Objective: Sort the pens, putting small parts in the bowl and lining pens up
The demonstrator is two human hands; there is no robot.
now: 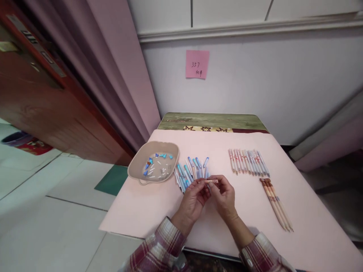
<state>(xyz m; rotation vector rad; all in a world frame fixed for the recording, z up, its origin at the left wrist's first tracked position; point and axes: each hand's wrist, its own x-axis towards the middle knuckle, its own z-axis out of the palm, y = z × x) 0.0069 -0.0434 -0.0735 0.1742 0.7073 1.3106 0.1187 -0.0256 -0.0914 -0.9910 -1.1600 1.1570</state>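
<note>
My left hand (pixel 193 200) and my right hand (pixel 225 196) meet over the front middle of the table. Between their fingertips they pinch a short cream pen barrel (pixel 212 181) with a small print on it, held roughly level. My fingers cover its left end. Just behind and to the left of my hands lies a loose pile of blue and white pen parts (pixel 185 175). Beside that pile stands a beige plastic basin (pixel 133 170), holding small blue caps (pixel 151 161), a brown piece and thin white pieces.
Pale pink paper (pixel 227 143) covers the table. To the right lie a row of printed pens (pixel 248 162) and several brown-topped pens (pixel 276 204). A green patterned board (pixel 212 119) shows at the back edge. A pink note (pixel 197 64) is on the wall; a red door (pixel 56 87) stands left.
</note>
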